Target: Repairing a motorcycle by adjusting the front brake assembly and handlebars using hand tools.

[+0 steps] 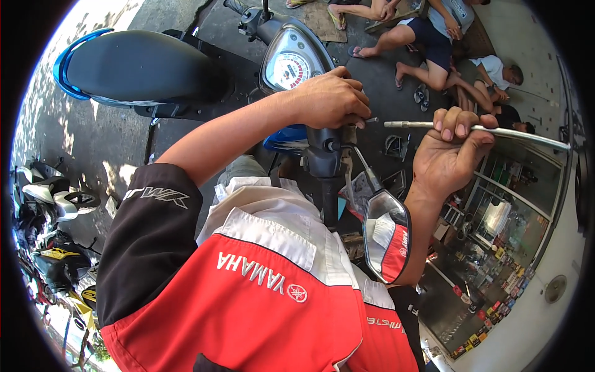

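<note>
My left hand (334,96) is closed just beside the round-dial dashboard (290,69) of a blue and black scooter. Its fingertips pinch a small metal piece (372,119), of which only a short end shows. Over to the right, my right hand (455,146) has its fingers wrapped round a long, slightly bent silvery metal rod (533,137). The rod's narrower end points at my left hand, with a small gap between it and the pinched piece. Below my left hand are the scooter's black handlebar controls (323,162).
A rear-view mirror (385,239) on its stalk stands by my right forearm. The scooter's black seat (149,65) reaches to the left. Several people sit at the upper right, one in dark shorts (427,44). A glass display case (489,273) is at the lower right; parked motorcycles (59,260) stand far left.
</note>
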Available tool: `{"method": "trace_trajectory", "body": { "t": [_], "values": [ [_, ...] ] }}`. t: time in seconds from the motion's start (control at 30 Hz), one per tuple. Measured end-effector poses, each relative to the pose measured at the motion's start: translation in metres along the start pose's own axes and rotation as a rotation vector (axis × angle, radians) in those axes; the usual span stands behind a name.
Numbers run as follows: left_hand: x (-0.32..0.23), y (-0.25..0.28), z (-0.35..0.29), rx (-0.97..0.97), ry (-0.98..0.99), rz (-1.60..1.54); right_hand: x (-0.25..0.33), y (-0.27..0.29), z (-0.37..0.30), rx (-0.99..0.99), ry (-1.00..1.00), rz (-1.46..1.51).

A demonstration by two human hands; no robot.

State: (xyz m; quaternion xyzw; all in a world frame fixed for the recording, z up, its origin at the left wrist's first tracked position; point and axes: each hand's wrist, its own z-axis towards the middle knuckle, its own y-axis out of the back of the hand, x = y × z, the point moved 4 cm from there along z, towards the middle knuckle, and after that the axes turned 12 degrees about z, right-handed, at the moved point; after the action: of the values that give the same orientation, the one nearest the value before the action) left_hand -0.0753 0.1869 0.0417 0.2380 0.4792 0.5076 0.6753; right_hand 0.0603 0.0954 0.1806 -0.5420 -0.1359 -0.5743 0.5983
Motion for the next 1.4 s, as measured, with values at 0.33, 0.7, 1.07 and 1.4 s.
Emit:
{"method": "trace_trajectory", "body": {
  "t": [0.33, 0.7, 1.07, 1.4],
  "values": [
    [-0.002, 0.007, 0.001, 0.054, -0.001, -0.008, -0.012, 0.0, 0.008, 0.094, -0.081, 0.084],
    [0.0, 0.001, 0.001, 0.001, -0.016, -0.035, 0.018, -0.013, -0.002, 0.192, -0.216, -0.801],
    [0.004, -0.002, 0.002, -0.059, -0.043, -0.018, 0.085, -0.1, 0.081, -0.002, 0.435, -1.817],
    [-0.003, 0.0, -0.001, -0.022, -0.018, -0.025, 0.099, -0.07, 0.064, -0.103, 0.791, -1.749]
  ]
}}
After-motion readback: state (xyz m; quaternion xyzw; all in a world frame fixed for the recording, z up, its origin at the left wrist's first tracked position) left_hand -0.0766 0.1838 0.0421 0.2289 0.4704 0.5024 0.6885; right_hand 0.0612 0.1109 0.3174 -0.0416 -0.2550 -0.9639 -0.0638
